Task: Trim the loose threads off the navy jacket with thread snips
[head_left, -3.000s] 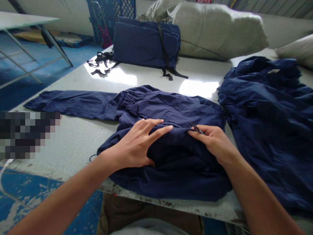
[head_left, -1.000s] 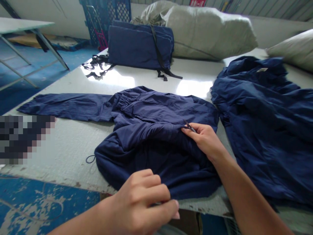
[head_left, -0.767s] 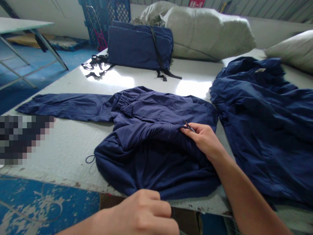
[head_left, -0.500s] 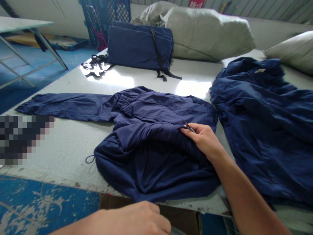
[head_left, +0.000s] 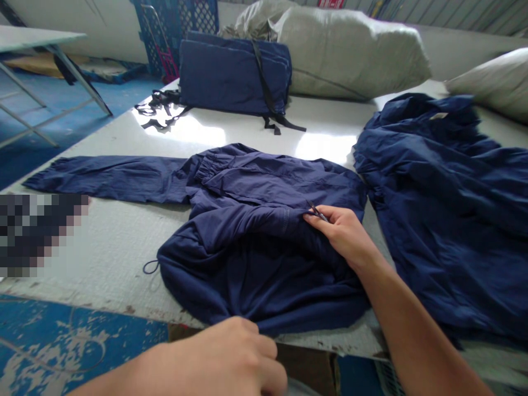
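My right hand (head_left: 342, 236) rests on a navy nylon jacket (head_left: 256, 264) with its fingers closed around small dark thread snips (head_left: 317, 212), whose pointed tips stick out above my fingers. The jacket lies on the white table (head_left: 124, 242) with one sleeve stretched left and a drawcord loop (head_left: 151, 267) at its left edge. My left hand (head_left: 223, 355) is at the bottom of the view, fingers curled at the jacket's hem near the table's front edge. What those fingers touch is hidden.
A second navy jacket (head_left: 445, 209) lies heaped at the right. A folded navy bundle (head_left: 231, 71) with black straps sits at the back, before large pale sacks (head_left: 350, 52). A pixelated patch (head_left: 33, 234) covers part of the table's left side. Blue floor (head_left: 74, 341) lies beyond the front edge.
My left hand has moved from the jacket's middle down to the hem at the front edge. My right hand stays on the jacket, with the snips in the same grip.
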`<move>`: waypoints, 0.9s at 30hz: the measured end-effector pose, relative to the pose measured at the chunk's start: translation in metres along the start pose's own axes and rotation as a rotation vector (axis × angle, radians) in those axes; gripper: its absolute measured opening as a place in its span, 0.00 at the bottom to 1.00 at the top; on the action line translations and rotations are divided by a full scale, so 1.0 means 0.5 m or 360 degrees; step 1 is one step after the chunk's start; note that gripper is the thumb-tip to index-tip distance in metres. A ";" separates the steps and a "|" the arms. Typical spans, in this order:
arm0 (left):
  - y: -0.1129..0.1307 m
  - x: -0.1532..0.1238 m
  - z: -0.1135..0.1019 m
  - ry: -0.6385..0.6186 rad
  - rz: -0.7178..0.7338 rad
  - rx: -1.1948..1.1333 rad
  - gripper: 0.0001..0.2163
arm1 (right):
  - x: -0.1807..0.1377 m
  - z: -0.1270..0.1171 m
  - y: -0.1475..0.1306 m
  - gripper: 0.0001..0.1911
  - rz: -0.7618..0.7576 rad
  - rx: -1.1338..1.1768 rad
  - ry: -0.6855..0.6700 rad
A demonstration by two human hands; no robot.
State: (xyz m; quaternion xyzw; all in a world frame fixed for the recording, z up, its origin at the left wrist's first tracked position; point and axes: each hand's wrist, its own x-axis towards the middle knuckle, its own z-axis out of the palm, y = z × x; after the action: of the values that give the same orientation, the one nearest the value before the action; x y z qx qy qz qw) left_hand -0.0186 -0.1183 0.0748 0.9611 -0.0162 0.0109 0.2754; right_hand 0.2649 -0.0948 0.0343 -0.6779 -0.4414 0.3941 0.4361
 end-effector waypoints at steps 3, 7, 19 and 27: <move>-0.028 -0.005 -0.026 0.0161 -0.0053 -0.0016 0.13 | -0.002 0.000 -0.002 0.19 -0.0011 -0.0010 -0.0001; -0.078 -0.008 -0.054 0.0632 -0.0294 0.0183 0.11 | -0.002 0.001 -0.006 0.19 -0.0029 -0.0022 -0.0001; -0.210 0.091 -0.091 0.0883 -0.0558 0.0592 0.16 | -0.001 -0.001 0.004 0.19 -0.0115 -0.0090 -0.0012; -0.280 0.084 -0.084 0.0734 -0.0444 -0.0112 0.20 | -0.007 0.007 -0.004 0.14 -0.0372 -0.0352 0.0246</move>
State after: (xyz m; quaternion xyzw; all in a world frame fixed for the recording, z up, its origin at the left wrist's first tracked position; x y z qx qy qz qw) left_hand 0.0282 0.0218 0.0377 0.9161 0.1791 0.1909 0.3038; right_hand 0.2602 -0.0967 0.0354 -0.6942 -0.5229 0.2365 0.4345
